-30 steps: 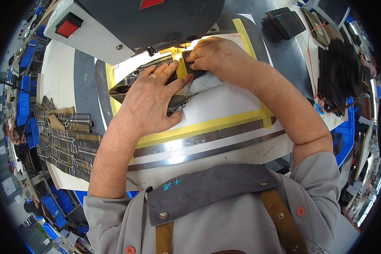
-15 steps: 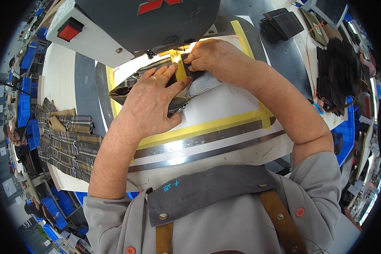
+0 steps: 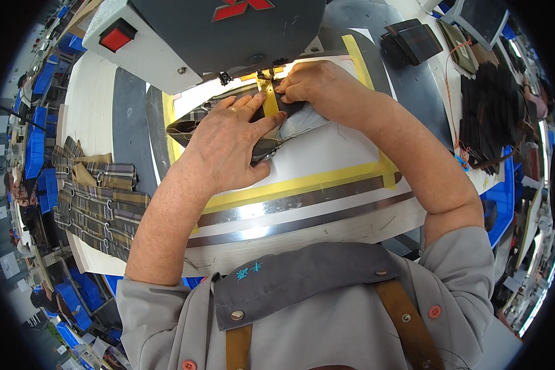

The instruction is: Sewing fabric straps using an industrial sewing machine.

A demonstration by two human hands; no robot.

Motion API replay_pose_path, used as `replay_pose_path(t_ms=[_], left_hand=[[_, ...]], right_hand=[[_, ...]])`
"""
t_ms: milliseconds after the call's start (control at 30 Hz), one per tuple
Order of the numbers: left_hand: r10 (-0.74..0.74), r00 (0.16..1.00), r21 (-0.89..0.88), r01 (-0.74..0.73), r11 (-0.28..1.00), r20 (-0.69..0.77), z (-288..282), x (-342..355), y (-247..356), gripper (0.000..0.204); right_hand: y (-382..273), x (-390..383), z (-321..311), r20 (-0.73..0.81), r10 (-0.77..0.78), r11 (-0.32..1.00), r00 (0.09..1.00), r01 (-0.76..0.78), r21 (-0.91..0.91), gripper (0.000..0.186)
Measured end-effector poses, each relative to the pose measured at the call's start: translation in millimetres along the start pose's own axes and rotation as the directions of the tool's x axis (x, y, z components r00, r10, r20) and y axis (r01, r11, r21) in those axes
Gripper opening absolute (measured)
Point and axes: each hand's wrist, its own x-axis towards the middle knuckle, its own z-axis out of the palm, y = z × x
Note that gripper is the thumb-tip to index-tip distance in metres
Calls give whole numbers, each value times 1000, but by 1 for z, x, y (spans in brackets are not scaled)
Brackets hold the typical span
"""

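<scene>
Under the dark sewing machine head (image 3: 234, 34) lies a plaid fabric piece (image 3: 194, 116) with a dark part and a loose pale grey-blue cloth (image 3: 305, 122) at its right. A yellow strip (image 3: 271, 106) crosses the dark part, just below the lit needle area. My left hand (image 3: 225, 142) rests on the piece with its fingers stretched out, the fingertips at the strip's left side. To the right of the strip my right hand (image 3: 327, 89) has its fingers curled and pressed together on the dark fabric. Its fingertips partly hide what they grip.
Yellow tape (image 3: 302, 182) frames the white work surface. Several plaid pieces with metal rings (image 3: 102, 206) lie stacked at the left. On the right are a dark folded stack (image 3: 411, 42), a pile of black pieces (image 3: 490, 111) and a blue bin (image 3: 501, 197).
The whole view has shifted slightly, the machine now a little further right and up. Both hands keep nearly the same places on the fabric.
</scene>
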Motion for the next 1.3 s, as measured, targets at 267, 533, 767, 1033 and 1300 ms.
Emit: replay_pose_path(t_ms=[267,533,767,1033,1300], left_hand=[[-14,999,-2,14,1000,38,-2,3,-2,73],[0,1000,53,1,999,-27,2,10,-7,75],[-73,996,131,67,989,46,-4,19,-14,71],[-148,987,301,121,946,67,-3,22,-11,60],[-160,986,240,165,957,-40,3,14,-10,46]], right_hand=[[-2,5,-1,3,107,991,994,-107,81,22],[9,5,4,-94,60,988,994,-46,148,21],[18,13,6,-91,96,992,991,-88,91,24],[31,25,10,-285,22,996,958,-47,-81,15],[33,30,4,-200,50,987,979,-79,-139,21]])
